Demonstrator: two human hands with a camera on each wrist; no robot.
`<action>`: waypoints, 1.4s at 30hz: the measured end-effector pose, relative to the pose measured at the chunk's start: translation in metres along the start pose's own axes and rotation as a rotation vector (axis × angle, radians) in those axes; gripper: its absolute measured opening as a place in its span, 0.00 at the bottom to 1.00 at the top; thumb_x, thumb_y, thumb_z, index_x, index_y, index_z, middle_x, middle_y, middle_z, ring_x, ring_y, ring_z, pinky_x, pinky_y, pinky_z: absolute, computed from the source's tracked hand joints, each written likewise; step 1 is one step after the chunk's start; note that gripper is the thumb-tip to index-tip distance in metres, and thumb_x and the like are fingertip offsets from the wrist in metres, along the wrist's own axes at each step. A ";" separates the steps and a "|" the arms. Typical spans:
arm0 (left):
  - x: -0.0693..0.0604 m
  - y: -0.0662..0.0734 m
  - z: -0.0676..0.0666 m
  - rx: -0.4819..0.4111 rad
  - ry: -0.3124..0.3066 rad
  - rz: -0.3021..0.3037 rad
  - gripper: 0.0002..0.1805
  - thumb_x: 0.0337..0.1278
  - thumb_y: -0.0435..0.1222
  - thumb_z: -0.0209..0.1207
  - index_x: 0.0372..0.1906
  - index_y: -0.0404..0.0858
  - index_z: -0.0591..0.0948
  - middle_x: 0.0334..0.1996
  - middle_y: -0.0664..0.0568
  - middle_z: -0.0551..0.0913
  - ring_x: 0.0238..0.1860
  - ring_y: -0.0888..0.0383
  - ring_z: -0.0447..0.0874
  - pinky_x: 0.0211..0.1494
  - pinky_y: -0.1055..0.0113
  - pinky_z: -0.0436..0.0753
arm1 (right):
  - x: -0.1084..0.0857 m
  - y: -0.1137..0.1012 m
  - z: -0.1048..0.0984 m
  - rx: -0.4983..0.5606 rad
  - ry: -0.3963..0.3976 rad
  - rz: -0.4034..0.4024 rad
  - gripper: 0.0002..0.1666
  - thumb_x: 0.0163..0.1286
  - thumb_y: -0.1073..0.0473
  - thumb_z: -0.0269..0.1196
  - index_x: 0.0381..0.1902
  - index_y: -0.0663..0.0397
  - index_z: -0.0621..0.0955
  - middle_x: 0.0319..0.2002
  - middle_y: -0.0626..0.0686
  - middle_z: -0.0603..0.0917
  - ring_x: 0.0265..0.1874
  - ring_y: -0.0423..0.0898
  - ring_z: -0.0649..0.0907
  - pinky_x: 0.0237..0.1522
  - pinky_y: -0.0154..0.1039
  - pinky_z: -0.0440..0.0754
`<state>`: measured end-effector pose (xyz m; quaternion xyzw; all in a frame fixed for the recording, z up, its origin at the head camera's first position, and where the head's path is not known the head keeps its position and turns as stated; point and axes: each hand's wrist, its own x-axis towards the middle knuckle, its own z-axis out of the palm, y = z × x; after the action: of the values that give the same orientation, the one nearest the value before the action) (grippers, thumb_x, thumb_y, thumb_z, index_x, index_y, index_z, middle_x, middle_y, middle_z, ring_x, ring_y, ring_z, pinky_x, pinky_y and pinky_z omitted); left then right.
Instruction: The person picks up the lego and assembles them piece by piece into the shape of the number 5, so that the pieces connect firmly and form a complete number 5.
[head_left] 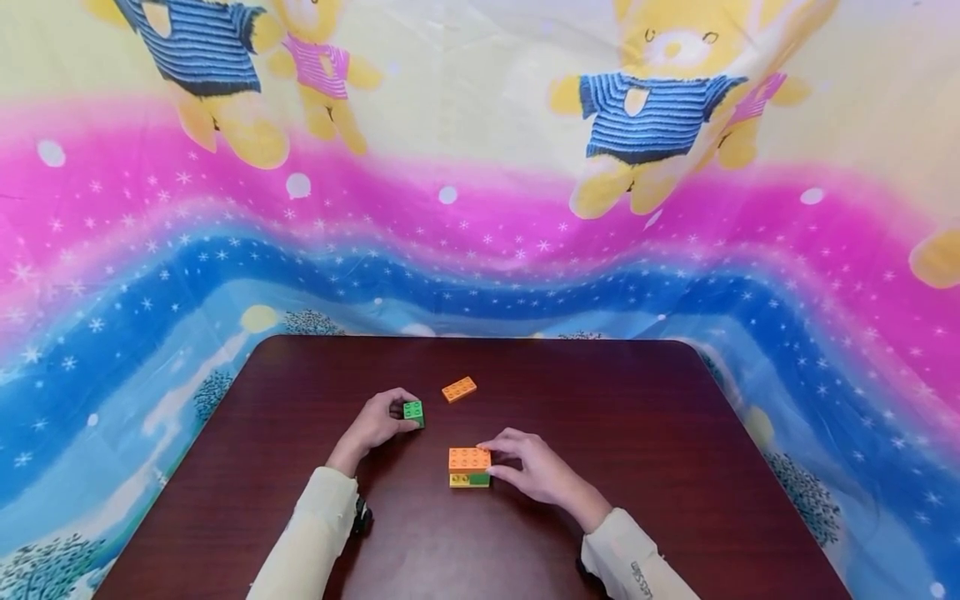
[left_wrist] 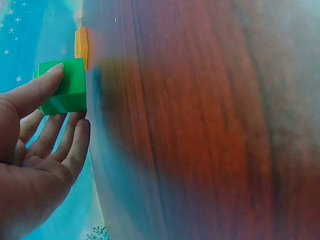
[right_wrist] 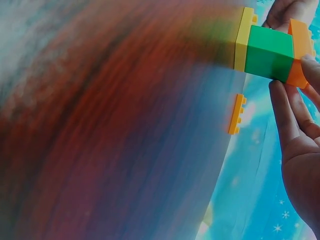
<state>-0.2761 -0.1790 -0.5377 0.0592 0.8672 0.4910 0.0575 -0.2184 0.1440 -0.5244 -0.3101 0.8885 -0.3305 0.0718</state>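
My left hand [head_left: 382, 421] pinches a green building brick [head_left: 413, 414] between thumb and fingers, just above or on the table. The brick's smooth side shows under the thumb in the left wrist view. To its right stands a small stack: a yellow plate [right_wrist: 244, 40] at the bottom, a green brick [right_wrist: 269, 53] on one end of it, and an orange brick [head_left: 469, 459] on top. My right hand [head_left: 536, 468] grips the orange brick at its right end. Studs of the yellow plate show beside the stack's green brick in the head view.
A loose orange plate [head_left: 459, 389] lies beyond both hands on the dark wooden table [head_left: 600, 400]. Behind the table hangs a cloth [head_left: 450, 225] with printed bears.
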 end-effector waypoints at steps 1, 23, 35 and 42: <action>-0.001 0.001 0.000 0.003 0.001 0.007 0.18 0.57 0.27 0.72 0.53 0.40 0.85 0.45 0.45 0.87 0.45 0.53 0.85 0.47 0.58 0.84 | 0.000 0.000 0.000 -0.004 0.000 0.003 0.26 0.71 0.52 0.70 0.66 0.39 0.82 0.52 0.44 0.83 0.49 0.38 0.84 0.54 0.39 0.86; -0.028 0.037 0.007 0.007 -0.011 0.151 0.19 0.62 0.32 0.70 0.56 0.44 0.83 0.48 0.50 0.85 0.49 0.54 0.87 0.55 0.55 0.86 | 0.000 0.002 -0.001 0.000 -0.012 -0.005 0.26 0.72 0.50 0.69 0.67 0.42 0.82 0.53 0.45 0.83 0.49 0.39 0.85 0.54 0.40 0.86; -0.041 0.050 0.013 -0.041 -0.034 0.181 0.21 0.61 0.34 0.71 0.59 0.47 0.82 0.48 0.50 0.82 0.52 0.52 0.86 0.56 0.59 0.87 | 0.001 0.002 -0.003 -0.001 0.001 -0.017 0.26 0.71 0.50 0.70 0.66 0.40 0.82 0.52 0.44 0.84 0.49 0.39 0.85 0.54 0.40 0.86; -0.049 0.052 0.013 -0.056 -0.037 0.196 0.22 0.61 0.35 0.72 0.59 0.47 0.82 0.48 0.49 0.81 0.51 0.52 0.85 0.57 0.55 0.86 | 0.000 0.006 0.000 -0.013 0.008 -0.019 0.26 0.70 0.51 0.71 0.66 0.37 0.82 0.51 0.43 0.84 0.49 0.39 0.84 0.54 0.41 0.86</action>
<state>-0.2237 -0.1490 -0.4980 0.1513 0.8419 0.5173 0.0269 -0.2217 0.1470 -0.5285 -0.3177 0.8879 -0.3267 0.0630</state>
